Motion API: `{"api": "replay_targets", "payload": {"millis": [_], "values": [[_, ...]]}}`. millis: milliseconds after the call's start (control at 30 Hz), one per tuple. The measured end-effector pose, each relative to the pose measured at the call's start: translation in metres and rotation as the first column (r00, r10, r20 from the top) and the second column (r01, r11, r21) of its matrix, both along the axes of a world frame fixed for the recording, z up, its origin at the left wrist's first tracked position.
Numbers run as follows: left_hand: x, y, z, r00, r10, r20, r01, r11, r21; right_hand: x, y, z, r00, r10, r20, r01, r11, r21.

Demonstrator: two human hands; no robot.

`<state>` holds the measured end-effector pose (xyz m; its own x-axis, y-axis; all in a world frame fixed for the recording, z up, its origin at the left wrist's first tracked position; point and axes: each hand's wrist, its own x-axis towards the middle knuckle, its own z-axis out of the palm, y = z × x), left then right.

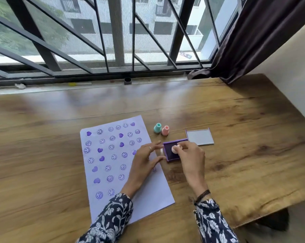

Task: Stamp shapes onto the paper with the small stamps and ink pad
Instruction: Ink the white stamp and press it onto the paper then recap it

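A white paper [144,199] lies on the wooden table, covered with several purple smiley and heart prints. To its right sits the open purple ink pad [171,152]. My right hand [192,160] pinches a small pale pink stamp [175,149] and holds it down on the dark ink surface. My left hand [146,158] rests flat on the paper's right edge, fingers spread, thumb touching the pad's left side. A teal stamp [157,128] and a pink stamp [165,130] stand upright just behind the pad.
The ink pad's lid [200,137] lies open side up to the right of the stamps. The wooden table [236,120] ends at a window sill with bars at the back. A dark curtain [244,41] hangs at the right rear corner.
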<state>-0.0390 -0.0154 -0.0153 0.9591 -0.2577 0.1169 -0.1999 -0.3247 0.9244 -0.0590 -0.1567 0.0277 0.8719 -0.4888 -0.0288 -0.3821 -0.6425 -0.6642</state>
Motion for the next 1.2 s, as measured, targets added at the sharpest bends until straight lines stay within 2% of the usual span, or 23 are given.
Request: {"api": "replay_targets", "payload": {"millis": [67,133,167,233,367,500,633,700,800,867,1033,1200], "values": [[-0.002,0.017,0.006,0.998,0.069,0.003,-0.069,0.997,-0.024,-0.010,0.002,0.008,0.988,-0.154,0.030,0.136,0.938,0.318],[-0.009,0.044,0.007,0.995,0.088,0.037,-0.089,0.996,0.009,-0.027,0.012,0.012,0.981,-0.194,0.002,0.157,0.799,0.581],[-0.014,0.060,0.007,0.996,0.080,0.046,-0.081,0.996,0.025,-0.037,0.020,0.012,0.984,-0.175,-0.024,0.148,0.741,0.655],[-0.024,0.091,0.007,0.997,0.050,0.051,-0.053,0.996,0.070,-0.054,0.038,0.012,0.991,-0.116,-0.072,0.133,0.703,0.698],[-0.042,0.137,0.001,0.992,0.011,0.124,-0.036,0.980,0.198,-0.076,0.079,0.007,0.990,-0.057,-0.130,0.127,0.764,0.632],[-0.053,0.163,-0.013,0.999,-0.003,0.041,-0.006,0.975,0.221,-0.085,0.123,0.001,0.987,0.070,-0.145,-0.016,0.939,0.344],[-0.058,0.172,-0.018,0.999,-0.038,-0.002,0.038,0.985,0.170,-0.082,0.151,0.009,0.977,0.169,-0.131,-0.158,0.984,0.087],[-0.057,0.172,-0.019,0.999,-0.029,-0.016,0.031,0.990,0.135,-0.082,0.156,0.021,0.980,0.187,-0.074,-0.189,0.982,-0.020],[-0.057,0.173,-0.019,0.998,-0.037,-0.043,0.041,0.995,0.089,-0.083,0.158,0.037,0.979,0.175,0.102,-0.157,0.975,-0.158],[-0.058,0.173,-0.018,0.997,-0.037,-0.066,0.042,0.996,0.074,-0.083,0.161,0.036,0.978,0.154,0.143,-0.128,0.976,-0.174],[-0.058,0.172,-0.017,0.995,-0.034,-0.093,0.039,0.998,0.056,-0.082,0.170,-0.001,0.984,0.151,-0.089,-0.161,0.980,-0.115],[-0.057,0.173,-0.017,0.996,-0.033,-0.084,0.037,0.998,0.052,-0.081,0.169,-0.010,0.978,0.185,-0.098,-0.201,0.959,-0.197]]}}
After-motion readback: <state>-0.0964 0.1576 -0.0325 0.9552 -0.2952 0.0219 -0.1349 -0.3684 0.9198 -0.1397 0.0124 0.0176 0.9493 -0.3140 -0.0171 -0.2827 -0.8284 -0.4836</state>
